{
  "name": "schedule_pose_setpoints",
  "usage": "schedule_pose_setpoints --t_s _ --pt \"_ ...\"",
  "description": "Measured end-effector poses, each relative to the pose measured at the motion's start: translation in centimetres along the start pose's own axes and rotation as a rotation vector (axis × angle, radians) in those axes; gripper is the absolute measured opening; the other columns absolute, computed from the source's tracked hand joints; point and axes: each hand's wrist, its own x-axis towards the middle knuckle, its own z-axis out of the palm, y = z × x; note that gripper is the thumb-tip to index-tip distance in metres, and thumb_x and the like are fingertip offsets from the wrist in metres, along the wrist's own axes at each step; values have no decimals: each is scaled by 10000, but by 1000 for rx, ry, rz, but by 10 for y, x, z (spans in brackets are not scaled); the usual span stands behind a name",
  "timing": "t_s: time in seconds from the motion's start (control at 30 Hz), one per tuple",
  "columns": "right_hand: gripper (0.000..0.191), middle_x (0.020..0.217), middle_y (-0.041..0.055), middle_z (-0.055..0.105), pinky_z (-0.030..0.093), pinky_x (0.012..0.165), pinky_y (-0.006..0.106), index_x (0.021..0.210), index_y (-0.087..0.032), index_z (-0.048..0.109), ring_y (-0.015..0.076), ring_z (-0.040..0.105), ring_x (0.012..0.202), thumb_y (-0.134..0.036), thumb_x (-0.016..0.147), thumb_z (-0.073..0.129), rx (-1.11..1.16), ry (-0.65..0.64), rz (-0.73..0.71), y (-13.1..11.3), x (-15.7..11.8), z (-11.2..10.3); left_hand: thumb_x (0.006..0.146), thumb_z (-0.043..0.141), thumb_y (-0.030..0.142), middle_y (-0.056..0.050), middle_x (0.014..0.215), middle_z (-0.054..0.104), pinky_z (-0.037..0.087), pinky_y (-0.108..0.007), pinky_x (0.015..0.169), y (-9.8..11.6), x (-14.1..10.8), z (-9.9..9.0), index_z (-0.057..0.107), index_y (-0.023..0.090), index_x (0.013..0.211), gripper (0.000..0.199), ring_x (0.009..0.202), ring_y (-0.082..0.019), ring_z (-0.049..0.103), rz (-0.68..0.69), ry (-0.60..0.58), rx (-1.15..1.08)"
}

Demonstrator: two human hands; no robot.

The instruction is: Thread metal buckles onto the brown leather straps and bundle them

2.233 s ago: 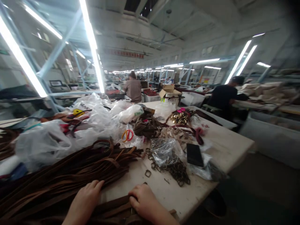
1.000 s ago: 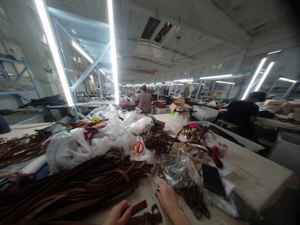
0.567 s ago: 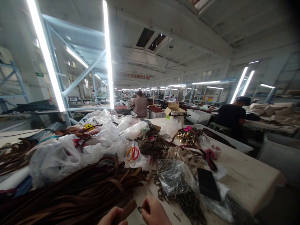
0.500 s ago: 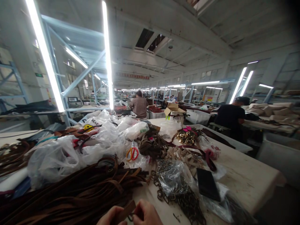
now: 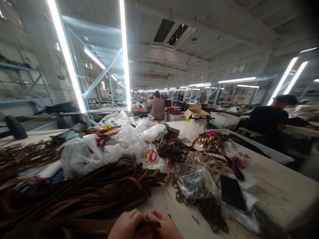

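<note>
Close together at the bottom edge, my left hand (image 5: 127,224) and my right hand (image 5: 163,223) both pinch a brown leather strap (image 5: 152,224). Part of the strap is hidden behind the fingers. To the left lies a big pile of long dark brown leather straps (image 5: 82,202). Right of my hands is a heap of dark metal buckles (image 5: 199,202), partly under a clear plastic bag (image 5: 191,179). Whether a buckle sits between my fingers I cannot make out.
Scissors with red and orange handles (image 5: 151,155) lie by white plastic bags (image 5: 82,156). A black flat device (image 5: 232,192) rests on the right. Behind are brass buckles (image 5: 208,142), a cardboard box (image 5: 196,116) and a white bin (image 5: 224,120). Two people (image 5: 156,106) sit farther off.
The view has turned to the left, so the table's things appear farther right. My hands have drawn closer together, and the strap now lies folded between them across the fingers.
</note>
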Motion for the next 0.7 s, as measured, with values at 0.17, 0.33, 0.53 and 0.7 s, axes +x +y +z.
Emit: schedule_pose_setpoints --t_s 0.17,0.33,0.53,0.7 --pt "424 591 -42 555 344 435 178 790 -156 565 63 493 458 -510 580 668 -58 147 -96 -6 -20 0 772 515 361 -9 826 609 379 -219 686 9 -5 -21 587 181 896 230 761 -156 518 -196 -11 -253" --pt "409 619 -30 561 375 456 202 809 -166 573 88 509 501 -516 611 649 -52 173 -135 -11 -27 2 769 457 460 27 669 498 346 -209 575 4 -2 -28 562 137 836 347 620 -116 426 -292 -80 -461" --pt "432 595 -35 541 377 446 200 803 -164 564 84 492 490 -538 604 648 -61 159 -157 -14 -28 6 702 529 398 46 629 459 318 -199 552 5 1 -13 557 126 769 282 601 -103 389 -353 -99 -523" --pt "452 597 -33 539 364 424 185 807 -157 575 62 466 450 -559 609 636 -112 89 -169 -6 -21 6 640 529 272 49 601 481 317 -197 545 11 0 -9 584 120 733 186 582 -101 399 -393 -116 -481"
